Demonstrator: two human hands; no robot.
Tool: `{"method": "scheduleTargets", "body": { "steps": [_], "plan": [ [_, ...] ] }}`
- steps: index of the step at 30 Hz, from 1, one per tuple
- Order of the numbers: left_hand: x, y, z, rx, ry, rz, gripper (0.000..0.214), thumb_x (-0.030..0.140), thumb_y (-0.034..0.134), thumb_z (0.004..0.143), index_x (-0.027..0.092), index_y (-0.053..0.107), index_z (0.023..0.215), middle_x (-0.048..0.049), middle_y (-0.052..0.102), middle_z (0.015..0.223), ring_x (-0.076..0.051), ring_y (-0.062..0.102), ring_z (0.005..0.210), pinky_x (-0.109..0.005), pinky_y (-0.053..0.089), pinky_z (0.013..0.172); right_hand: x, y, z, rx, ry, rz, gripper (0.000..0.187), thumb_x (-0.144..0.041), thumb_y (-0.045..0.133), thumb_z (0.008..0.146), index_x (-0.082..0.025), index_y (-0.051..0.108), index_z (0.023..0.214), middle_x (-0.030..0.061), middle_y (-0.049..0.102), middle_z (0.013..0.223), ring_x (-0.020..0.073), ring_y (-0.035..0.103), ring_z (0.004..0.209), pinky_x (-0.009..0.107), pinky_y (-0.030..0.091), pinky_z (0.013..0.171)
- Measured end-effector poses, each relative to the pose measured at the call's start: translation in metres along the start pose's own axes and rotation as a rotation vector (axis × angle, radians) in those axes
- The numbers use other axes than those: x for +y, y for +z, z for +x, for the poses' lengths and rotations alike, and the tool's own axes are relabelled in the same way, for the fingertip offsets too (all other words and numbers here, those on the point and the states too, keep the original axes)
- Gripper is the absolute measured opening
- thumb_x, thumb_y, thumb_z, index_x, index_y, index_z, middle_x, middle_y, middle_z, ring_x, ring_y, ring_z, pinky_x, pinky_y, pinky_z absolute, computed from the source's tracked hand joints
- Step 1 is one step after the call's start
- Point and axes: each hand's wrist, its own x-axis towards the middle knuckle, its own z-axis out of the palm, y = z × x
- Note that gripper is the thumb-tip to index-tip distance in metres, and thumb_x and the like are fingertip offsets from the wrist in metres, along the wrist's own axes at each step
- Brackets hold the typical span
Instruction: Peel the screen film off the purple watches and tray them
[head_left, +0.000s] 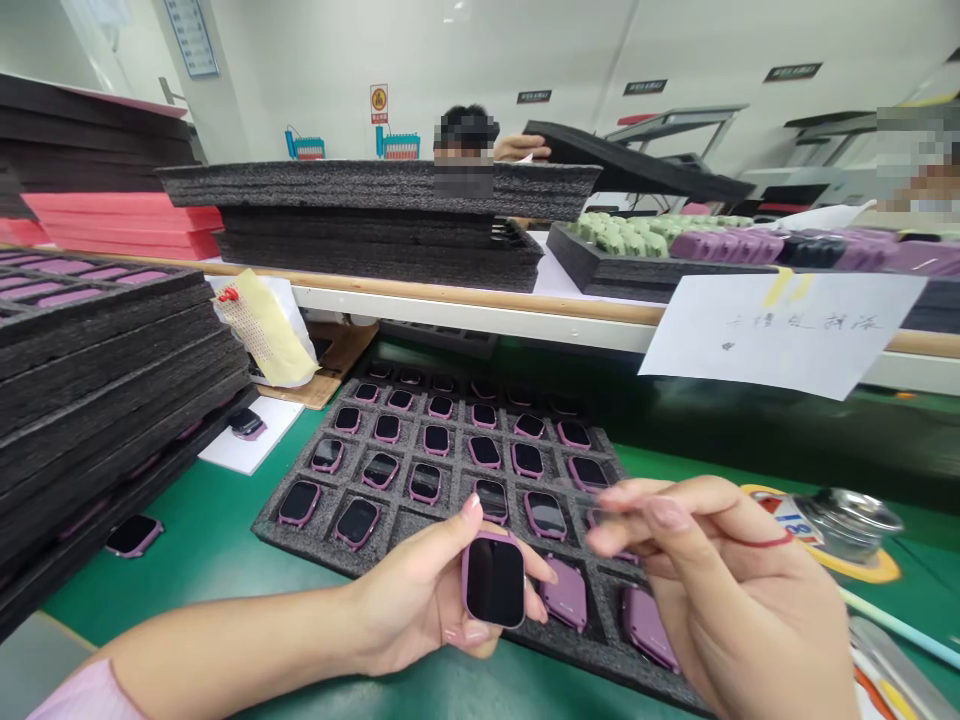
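Note:
My left hand is closed round a purple-framed smartwatch, its dark screen facing up. To its right, my right hand pinches a thin clear film, which shows only faintly between thumb and fingers. Both hands are above a dark foam tray with rows of square pockets. Most pockets hold purple watches with their screens up, such as one watch near the front left. Two watches at the front right lie back side up, one just beside my left fingers. My right hand partly hides the tray's right side.
Stacked foam trays rise at the left, beside a loose watch. A white card bears another watch. At the right stands a metal-topped glass bottle. A shelf edge crosses behind, with a paper sign; beyond it, a co-worker's hand touches foam.

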Motion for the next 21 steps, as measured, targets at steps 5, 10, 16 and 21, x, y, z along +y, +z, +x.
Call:
{"method": "scheduleTargets", "body": {
  "steps": [5, 10, 16, 21],
  "plan": [
    [0.0, -0.001, 0.0, -0.024, 0.008, -0.018, 0.06, 0.072, 0.062, 0.087, 0.014, 0.074, 0.098, -0.0067, 0.066, 0.084, -0.005, 0.036, 0.044, -0.023, 0.02, 0.048, -0.002, -0.001, 0.0, 0.0, -0.033, -0.005, 0.012, -0.035, 0.074, 0.096, -0.023, 0.07, 0.094, 0.0035, 0.075, 0.106, 0.0184, 0.075, 0.099, 0.02, 0.061, 0.091],
    [0.0, -0.001, 0.0, -0.022, 0.002, -0.007, 0.057, 0.068, 0.061, 0.09, 0.013, 0.073, 0.098, -0.0066, 0.066, 0.083, -0.005, 0.035, 0.044, -0.023, 0.019, 0.048, -0.01, 0.002, 0.0, -0.041, -0.127, -0.078, 0.012, -0.032, 0.075, 0.096, -0.026, 0.069, 0.104, 0.0023, 0.075, 0.106, 0.0176, 0.076, 0.098, 0.018, 0.061, 0.091],
    [-0.002, -0.001, 0.0, -0.026, 0.02, 0.006, 0.058, 0.069, 0.06, 0.09, 0.013, 0.074, 0.098, -0.0075, 0.066, 0.084, -0.005, 0.035, 0.044, -0.024, 0.02, 0.048, -0.007, -0.003, 0.0, -0.125, -0.358, -0.361, 0.007, -0.022, 0.069, 0.097, -0.026, 0.071, 0.093, 0.0008, 0.075, 0.088, 0.0173, 0.074, 0.083, 0.024, 0.066, 0.079],
    [-0.001, -0.001, 0.001, -0.037, 0.031, 0.014, 0.057, 0.069, 0.062, 0.089, 0.014, 0.072, 0.095, -0.0057, 0.063, 0.08, -0.005, 0.036, 0.044, -0.023, 0.021, 0.047, -0.015, -0.014, -0.001, -0.346, -0.507, -0.522, 0.012, -0.019, 0.069, 0.097, -0.027, 0.075, 0.103, 0.0016, 0.077, 0.099, 0.0207, 0.076, 0.083, 0.028, 0.067, 0.08]
  ]
}}
